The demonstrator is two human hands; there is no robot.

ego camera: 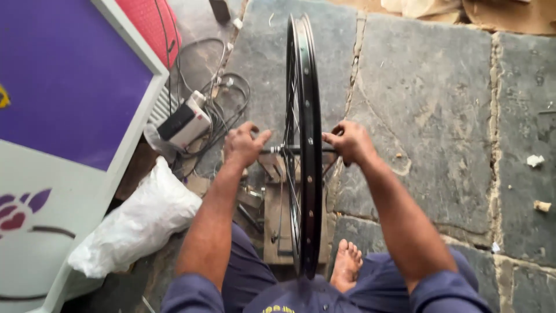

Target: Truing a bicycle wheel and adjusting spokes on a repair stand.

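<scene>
A black bicycle wheel rim with thin spokes stands upright, edge-on to me, above the stone floor. Its axle runs left to right through the hub. My left hand grips the left end of the axle. On the opposite side my right hand holds the axle's right end. The wheel's lower part comes down between my knees, close to my bare foot. A wooden stand or board with small metal parts lies under the wheel.
A purple and grey panel leans at the left. Beside it lie a white plastic bag, a black-and-white box and tangled cables. Large grey stone slabs cover the floor at right, with small scraps.
</scene>
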